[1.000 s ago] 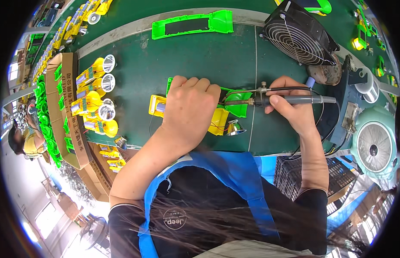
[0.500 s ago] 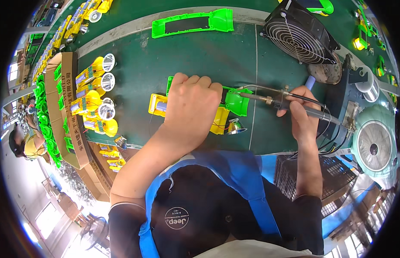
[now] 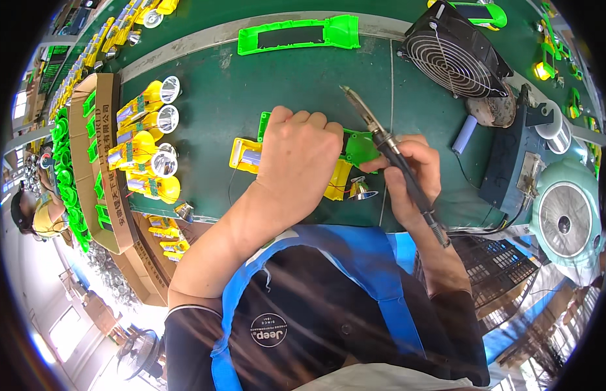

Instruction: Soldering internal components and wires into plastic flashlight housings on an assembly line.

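My left hand (image 3: pixel 301 153) is closed over a green plastic casing (image 3: pixel 360 148) on the bench, and its curled fingers are mostly hidden. Under and beside that hand lies a yellow lamp body (image 3: pixel 338 182) with a silver reflector (image 3: pixel 362 190) and thin wires. A pale violet battery cell (image 3: pixel 252 158) shows at the lamp's left end. In my right hand (image 3: pixel 413 173) is a soldering iron (image 3: pixel 386 143), its tip raised and tilted to the upper left, apart from the casing. The right fingertips are close to the casing's wide end; I cannot tell whether they touch.
Several yellow lamp bodies (image 3: pixel 146 143) stand left, beside a cardboard box (image 3: pixel 114 163). Another green casing (image 3: pixel 299 34) lies at the back. A black fan (image 3: pixel 452 55), a violet cell (image 3: pixel 465 134), a dark soldering station (image 3: pixel 508 179), a solder spool (image 3: pixel 555 133) and a pale green fan (image 3: pixel 566 212) are right.
My right hand has moved left, toward the casing's wide end. The soldering iron has swung from lying across the casing to pointing up and away. My left hand has barely moved.
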Tool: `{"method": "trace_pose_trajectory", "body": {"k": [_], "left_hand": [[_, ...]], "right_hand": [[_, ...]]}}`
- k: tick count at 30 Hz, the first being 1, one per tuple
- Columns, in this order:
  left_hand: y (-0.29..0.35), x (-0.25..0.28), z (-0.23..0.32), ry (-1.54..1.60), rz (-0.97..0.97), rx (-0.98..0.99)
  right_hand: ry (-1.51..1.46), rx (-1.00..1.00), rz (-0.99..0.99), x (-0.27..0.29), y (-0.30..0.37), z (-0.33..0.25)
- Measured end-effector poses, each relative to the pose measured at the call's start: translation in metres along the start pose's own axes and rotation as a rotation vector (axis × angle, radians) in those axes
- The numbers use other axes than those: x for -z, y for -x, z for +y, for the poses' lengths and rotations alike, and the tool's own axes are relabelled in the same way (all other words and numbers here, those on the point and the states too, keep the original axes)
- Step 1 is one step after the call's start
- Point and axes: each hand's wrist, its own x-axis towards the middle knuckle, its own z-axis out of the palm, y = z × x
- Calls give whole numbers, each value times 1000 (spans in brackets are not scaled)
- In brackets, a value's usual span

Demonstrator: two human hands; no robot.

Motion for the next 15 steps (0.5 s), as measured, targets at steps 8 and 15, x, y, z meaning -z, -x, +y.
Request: {"method": "trace_pose_trajectory", "body": {"k": [8,15], "left_hand": [[8,8,-16,48,32,-119],[103,40,-52,-30,35,434]], "right_hand": [[-77,-164,74,8,-3,-8],[-134,-102,286,19,9,-13]]}}
